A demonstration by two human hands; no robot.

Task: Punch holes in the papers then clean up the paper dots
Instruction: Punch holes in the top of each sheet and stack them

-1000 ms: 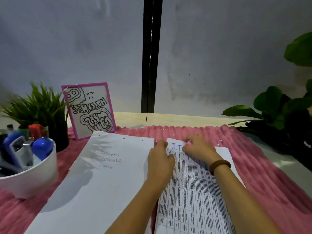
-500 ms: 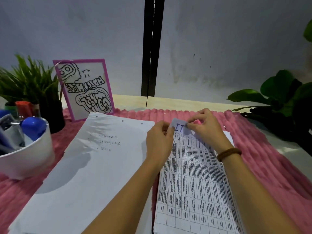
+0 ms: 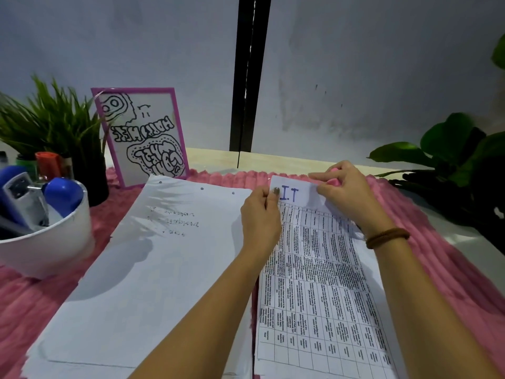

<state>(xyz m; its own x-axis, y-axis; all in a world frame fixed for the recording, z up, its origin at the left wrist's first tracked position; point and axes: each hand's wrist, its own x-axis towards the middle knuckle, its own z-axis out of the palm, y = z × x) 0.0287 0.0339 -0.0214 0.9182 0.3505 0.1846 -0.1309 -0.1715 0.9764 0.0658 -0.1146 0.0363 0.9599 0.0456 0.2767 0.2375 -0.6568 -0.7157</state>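
A printed table sheet (image 3: 322, 283) marked "I.T" lies on the right of the pink ribbed mat (image 3: 442, 269). My left hand (image 3: 261, 217) pinches its top left corner and my right hand (image 3: 345, 192) pinches its top right part, with the top edge lifted off the mat. To the left lies a white paper stack (image 3: 142, 269) with faint handwriting and punched holes along its far edge. A blue hole punch (image 3: 24, 198) stands in the white bowl (image 3: 52, 242) at the left. No loose paper dots can be made out.
A pink-framed drawing (image 3: 144, 135) leans behind the white stack. A spiky green plant (image 3: 54, 124) and marker caps (image 3: 49, 164) stand at the far left, and a broad-leaved plant (image 3: 459, 160) at the right. A grey wall with a dark vertical strip (image 3: 250, 72) closes the back.
Both hands went from resting on the top of the printed sheet to pinching its top corners and lifting that edge. The camera tilted and moved closer.
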